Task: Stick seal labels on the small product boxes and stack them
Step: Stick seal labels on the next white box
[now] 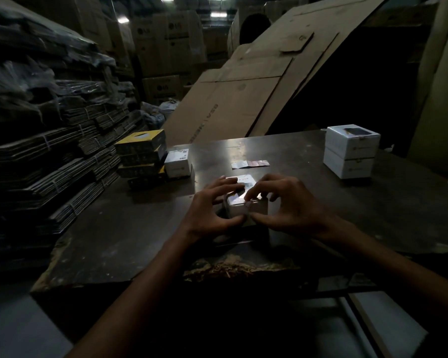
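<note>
Label pinched by both hands, left and right, on the box edge may crease if pressed unevenly.

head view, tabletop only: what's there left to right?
Stack of yellow-and-black boxes → single white box beside it → left hand → white box being sealed → right hand → two stacked white boxes. The label strip lies farther back, above the hands.
</note>
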A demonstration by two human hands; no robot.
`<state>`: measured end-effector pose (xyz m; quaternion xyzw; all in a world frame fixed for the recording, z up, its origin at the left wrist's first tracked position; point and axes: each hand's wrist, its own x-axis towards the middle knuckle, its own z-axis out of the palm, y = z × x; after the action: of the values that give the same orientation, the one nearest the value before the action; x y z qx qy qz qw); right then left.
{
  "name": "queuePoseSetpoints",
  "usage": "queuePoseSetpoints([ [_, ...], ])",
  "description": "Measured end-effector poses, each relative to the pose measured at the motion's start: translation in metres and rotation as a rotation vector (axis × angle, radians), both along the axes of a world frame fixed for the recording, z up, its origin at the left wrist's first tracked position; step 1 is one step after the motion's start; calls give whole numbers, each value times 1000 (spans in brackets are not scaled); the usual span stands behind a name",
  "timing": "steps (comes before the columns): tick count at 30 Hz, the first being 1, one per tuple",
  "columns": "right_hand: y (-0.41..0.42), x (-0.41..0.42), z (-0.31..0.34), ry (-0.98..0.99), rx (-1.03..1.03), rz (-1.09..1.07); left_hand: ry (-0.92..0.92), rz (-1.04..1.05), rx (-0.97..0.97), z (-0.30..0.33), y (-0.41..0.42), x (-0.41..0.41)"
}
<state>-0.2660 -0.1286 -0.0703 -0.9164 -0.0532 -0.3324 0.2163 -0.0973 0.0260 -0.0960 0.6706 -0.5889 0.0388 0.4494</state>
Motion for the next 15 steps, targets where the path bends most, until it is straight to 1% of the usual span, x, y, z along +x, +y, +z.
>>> queuePoseSetpoints([
  [2,-2,0,1,7,-68,-26,-12,0,-3,0,0,1],
  [7,3,2,-1,-107,-216,-94,-19,0,7,0,0,1],
  [10,6,0,1,-142,-246,-117,-16,-8,-10,-1,0,2],
  [15,9,-3,0,-123,-307,-106,-18,-2,-4,-1,0,3],
])
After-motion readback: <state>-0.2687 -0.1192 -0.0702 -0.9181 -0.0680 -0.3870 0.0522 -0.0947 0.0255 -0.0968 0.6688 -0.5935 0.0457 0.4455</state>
